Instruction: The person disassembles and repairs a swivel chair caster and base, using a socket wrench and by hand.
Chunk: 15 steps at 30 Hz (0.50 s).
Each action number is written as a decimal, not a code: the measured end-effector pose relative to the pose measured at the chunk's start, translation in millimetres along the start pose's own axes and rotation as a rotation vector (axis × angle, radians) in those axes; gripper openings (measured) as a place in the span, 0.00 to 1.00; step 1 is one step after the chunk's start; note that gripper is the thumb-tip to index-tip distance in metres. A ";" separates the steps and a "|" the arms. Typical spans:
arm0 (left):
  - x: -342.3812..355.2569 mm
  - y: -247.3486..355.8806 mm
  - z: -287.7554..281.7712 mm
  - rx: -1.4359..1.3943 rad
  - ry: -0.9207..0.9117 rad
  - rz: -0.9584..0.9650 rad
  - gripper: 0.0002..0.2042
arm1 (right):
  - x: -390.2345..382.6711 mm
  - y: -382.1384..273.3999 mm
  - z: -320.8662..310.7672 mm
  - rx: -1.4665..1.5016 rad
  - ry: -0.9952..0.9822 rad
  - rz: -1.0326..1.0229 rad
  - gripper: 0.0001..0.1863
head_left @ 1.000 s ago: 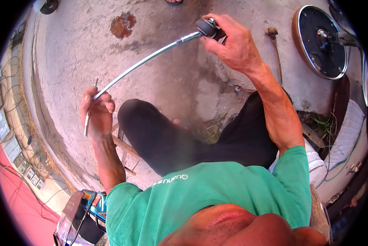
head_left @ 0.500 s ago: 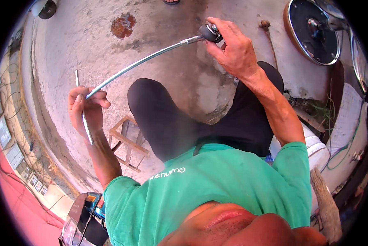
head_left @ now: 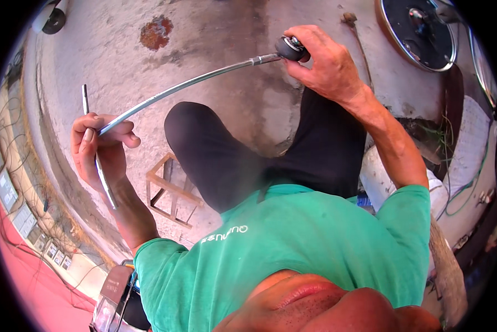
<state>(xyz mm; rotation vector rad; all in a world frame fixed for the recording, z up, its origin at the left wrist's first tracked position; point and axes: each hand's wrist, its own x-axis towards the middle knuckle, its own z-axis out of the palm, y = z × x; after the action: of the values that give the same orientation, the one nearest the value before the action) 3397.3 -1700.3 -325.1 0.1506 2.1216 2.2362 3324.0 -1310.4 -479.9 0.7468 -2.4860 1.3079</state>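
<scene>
A long, slim silver T-handle wrench (head_left: 184, 86) spans the space between my two hands, looking bowed in this wide picture. At its left end my left hand (head_left: 100, 145) is closed around the joint, with the crossbar (head_left: 105, 185) sticking out above and below the fingers. The shaft's far end meets a small black, rounded wheel-like part (head_left: 290, 48) with shiny metal on it. Fingers and thumb of my right hand (head_left: 327, 66) grip that part; its far side is hidden behind them. Both hands are held out beyond my knees.
A small wooden stool frame (head_left: 173, 191) stands beside my left knee. On the concrete floor are a rusty patch (head_left: 156, 32) and a thin rod with a knobbed end (head_left: 359, 41). A black, metal-rimmed round seat (head_left: 420, 33) is at far right, above a white bucket (head_left: 378, 174).
My left hand has shifted left with the crossbar. My right hand has moved slightly right with the black part, and the wrench is still held between them.
</scene>
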 end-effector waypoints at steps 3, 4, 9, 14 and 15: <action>9.0 -5.4 11.0 -0.039 -0.074 -0.012 0.15 | -11.6 6.5 -14.8 -0.050 -0.058 0.011 0.20; 9.5 -4.3 13.9 -0.044 -0.086 -0.023 0.15 | -15.6 7.6 -18.0 -0.054 -0.078 0.019 0.20; 22.9 -23.3 31.1 0.006 -0.199 -0.064 0.14 | -56.1 19.9 -29.7 -0.102 -0.152 0.092 0.22; 22.2 -27.4 36.2 0.030 -0.225 -0.083 0.13 | -66.7 23.1 -27.5 -0.087 -0.116 0.088 0.22; 20.8 -28.9 34.7 0.004 -0.233 -0.092 0.15 | -66.5 23.9 -26.9 -0.092 -0.112 0.082 0.22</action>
<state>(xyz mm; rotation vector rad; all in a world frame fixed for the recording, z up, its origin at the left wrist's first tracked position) 3379.6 -1662.1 -351.5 0.2914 1.9710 2.0515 3366.4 -1255.3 -509.5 0.7230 -2.6713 1.1984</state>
